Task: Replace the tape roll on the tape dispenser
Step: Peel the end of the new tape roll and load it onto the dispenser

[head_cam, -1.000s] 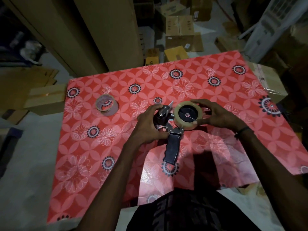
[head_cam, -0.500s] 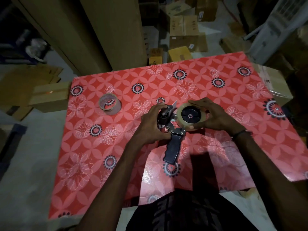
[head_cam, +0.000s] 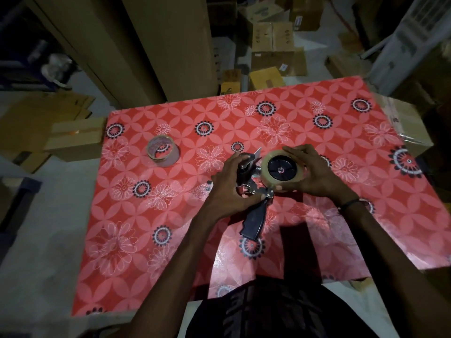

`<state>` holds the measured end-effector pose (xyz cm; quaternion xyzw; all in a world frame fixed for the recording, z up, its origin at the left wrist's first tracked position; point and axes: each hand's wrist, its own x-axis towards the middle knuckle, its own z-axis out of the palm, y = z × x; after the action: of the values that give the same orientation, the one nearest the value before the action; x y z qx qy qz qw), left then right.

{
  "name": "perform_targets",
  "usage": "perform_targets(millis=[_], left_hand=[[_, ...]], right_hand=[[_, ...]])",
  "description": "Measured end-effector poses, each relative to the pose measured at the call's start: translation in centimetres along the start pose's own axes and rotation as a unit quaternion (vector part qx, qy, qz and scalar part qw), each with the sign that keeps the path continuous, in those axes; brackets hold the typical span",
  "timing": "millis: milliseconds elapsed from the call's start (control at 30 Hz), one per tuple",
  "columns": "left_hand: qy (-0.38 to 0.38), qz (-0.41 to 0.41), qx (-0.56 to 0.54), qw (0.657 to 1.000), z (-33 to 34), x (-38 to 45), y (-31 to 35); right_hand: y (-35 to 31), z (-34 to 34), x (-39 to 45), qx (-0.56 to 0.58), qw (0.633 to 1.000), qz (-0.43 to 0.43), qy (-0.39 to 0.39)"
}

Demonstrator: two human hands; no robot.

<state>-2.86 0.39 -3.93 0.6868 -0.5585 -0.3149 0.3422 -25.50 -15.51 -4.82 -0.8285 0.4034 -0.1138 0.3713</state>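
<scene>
Hands — left hand (head_cam: 229, 189) gripping tape dispenser (head_cam: 253, 191), right hand (head_cam: 314, 176) cupping tape roll (head_cam: 271, 175)

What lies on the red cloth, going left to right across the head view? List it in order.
Loose roll → left hand → dispenser → mounted roll → right hand.

glossy patterned table cover (head_cam: 317, 113), shiny metal dispenser frame (head_cam: 253, 189), matt black plastic handle (head_cam: 253, 222), glossy translucent tape roll (head_cam: 266, 172)
</scene>
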Motion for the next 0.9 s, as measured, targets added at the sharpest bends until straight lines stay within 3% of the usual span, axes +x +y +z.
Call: perform_targets(millis=[200, 333, 567, 900], left_hand=[[0.023, 0.005, -0.033, 0.999, -1.1, 0.1, -0.2], [0.056, -0.001, 0.032, 0.998, -1.4, 1.1, -0.3], [-0.044, -0.055, 0.104, 0.992, -1.3, 4.3, 1.3], [-0.052, -0.026, 0.184, 0.981, -0.6, 5.2, 1.4]], right_hand=[[0.8, -0.8, 0.0, 0.01, 0.998, -0.034, -0.043], [0.6, -0.5, -0.3, 0.018, 0.999, -0.021, -0.035], [0.1, -0.3, -0.6, 0.009, 1.0, -0.011, -0.017], [-0.7, 0.1, -0.9, -0.004, 1.0, 0.003, 0.0]])
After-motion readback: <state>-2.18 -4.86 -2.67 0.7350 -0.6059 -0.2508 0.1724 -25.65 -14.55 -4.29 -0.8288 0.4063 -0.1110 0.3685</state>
